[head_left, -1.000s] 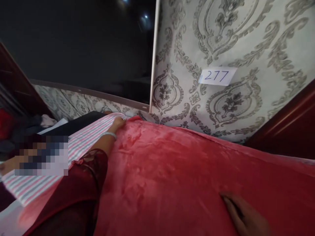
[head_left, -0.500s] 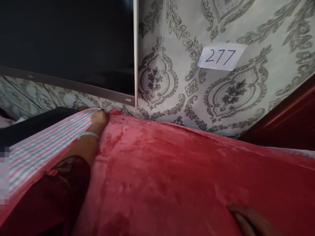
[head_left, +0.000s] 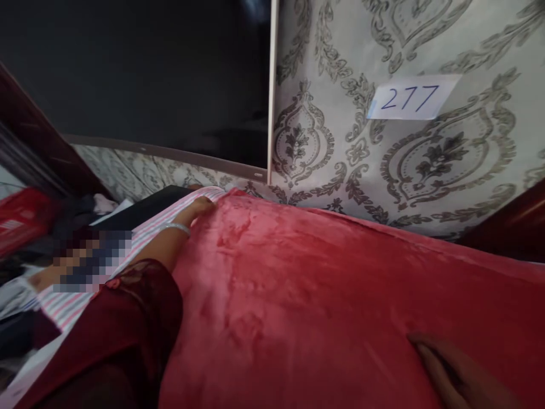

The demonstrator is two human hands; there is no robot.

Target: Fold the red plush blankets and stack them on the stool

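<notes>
A plush red blanket (head_left: 306,284) spreads across most of the view, with wrinkles on its left half. Under its left side shows a pink, white and grey striped sheet (head_left: 68,307). At the blanket's far left corner, my left hand (head_left: 200,209) is closed on the edge, its fingertips partly hidden; a bracelet circles the wrist below it. Low on the right, my right hand (head_left: 462,369) rests on the blanket, fingers stretched out and holding nothing. The picture's bottom edge cuts off part of that hand.
A large dark screen (head_left: 170,85) hangs on the patterned wall behind. A paper marked 277 (head_left: 413,97) is stuck there. Beyond the striped sheet lie a flat black surface (head_left: 149,207) and a red bag-like item (head_left: 25,218). Dark red wood (head_left: 511,221) stands at right.
The view has swung left, bringing cluttered items and a blurred-out patch into sight. My left hand stays at the blanket's corner; my right hand still lies on the blanket.
</notes>
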